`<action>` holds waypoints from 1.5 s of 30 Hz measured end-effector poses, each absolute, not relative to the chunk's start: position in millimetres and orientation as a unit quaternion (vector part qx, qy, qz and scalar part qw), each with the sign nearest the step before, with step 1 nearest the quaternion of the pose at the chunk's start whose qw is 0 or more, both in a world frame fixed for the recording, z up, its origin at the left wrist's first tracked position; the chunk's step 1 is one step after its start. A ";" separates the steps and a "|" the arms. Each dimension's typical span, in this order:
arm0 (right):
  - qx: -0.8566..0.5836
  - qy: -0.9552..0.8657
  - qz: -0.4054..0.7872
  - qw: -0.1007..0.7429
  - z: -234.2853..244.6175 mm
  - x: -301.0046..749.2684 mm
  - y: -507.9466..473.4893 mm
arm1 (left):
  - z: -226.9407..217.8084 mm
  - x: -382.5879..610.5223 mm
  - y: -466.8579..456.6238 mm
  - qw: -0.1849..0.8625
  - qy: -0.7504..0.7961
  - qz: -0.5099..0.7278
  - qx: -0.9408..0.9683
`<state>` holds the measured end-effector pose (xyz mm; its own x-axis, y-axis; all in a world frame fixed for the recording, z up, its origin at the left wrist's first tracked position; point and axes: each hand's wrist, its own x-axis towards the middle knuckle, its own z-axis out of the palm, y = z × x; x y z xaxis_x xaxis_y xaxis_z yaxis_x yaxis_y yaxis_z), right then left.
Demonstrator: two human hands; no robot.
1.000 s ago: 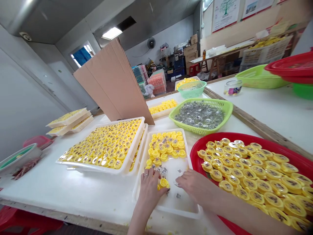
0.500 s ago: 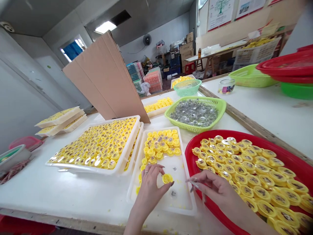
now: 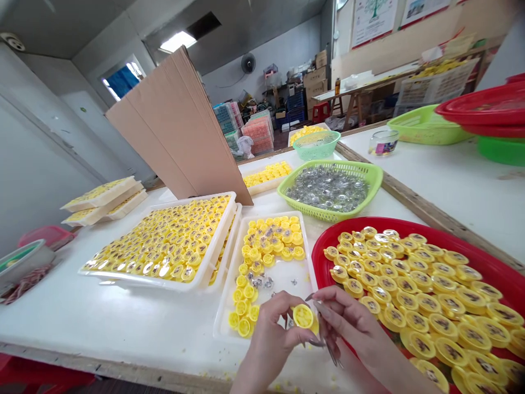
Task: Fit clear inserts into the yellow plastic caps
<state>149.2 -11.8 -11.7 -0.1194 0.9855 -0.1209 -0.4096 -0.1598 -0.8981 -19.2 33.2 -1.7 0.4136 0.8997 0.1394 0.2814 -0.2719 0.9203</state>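
My left hand pinches a small round yellow plastic piece, shaped like a shallow cup with its hollow side facing me. Right beside it is my right hand, fingers closed together at the piece's right edge; whatever lies between those fingertips is too small to make out. Under both hands lies a white tray with similar yellow pieces along its left and far sides, and several clear, silvery bits among them. To the right, a red tray bears many yellow pieces with pictures under shiny tops.
A light green basket of clear, silvery parts stands beyond the white tray. At left, stacked trays are full of finished-looking yellow pieces, with a cardboard sheet upright behind. A wooden strip crosses the table at right.
My left hand has moved right and nearer to me with the yellow piece, lifting it off the tray area. My right hand has closed in, so both hands now meet at the piece.
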 end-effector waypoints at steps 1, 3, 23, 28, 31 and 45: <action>-0.387 -0.357 0.657 0.539 -11.6 146.8 -13.6 | -2.5 -17.0 30.8 0.447 0.413 0.363 0.705; -0.386 -0.343 0.658 0.548 -11.0 144.9 -17.2 | -4.2 -14.3 27.7 0.456 0.432 0.373 0.683; -0.469 -0.465 0.539 0.523 8.4 153.6 -33.7 | -0.9 -4.0 13.7 0.539 0.356 0.351 0.678; -0.451 -0.440 0.538 0.560 -4.9 143.5 -37.0 | -6.0 5.7 -0.6 0.554 0.328 0.360 0.676; -0.439 -0.425 0.532 0.586 -9.2 136.7 -40.4 | -15.5 7.4 -6.1 0.532 0.362 0.343 0.684; -0.501 -0.502 0.443 0.548 -14.7 124.2 -31.4 | -32.2 7.6 -31.0 0.450 0.530 0.408 0.592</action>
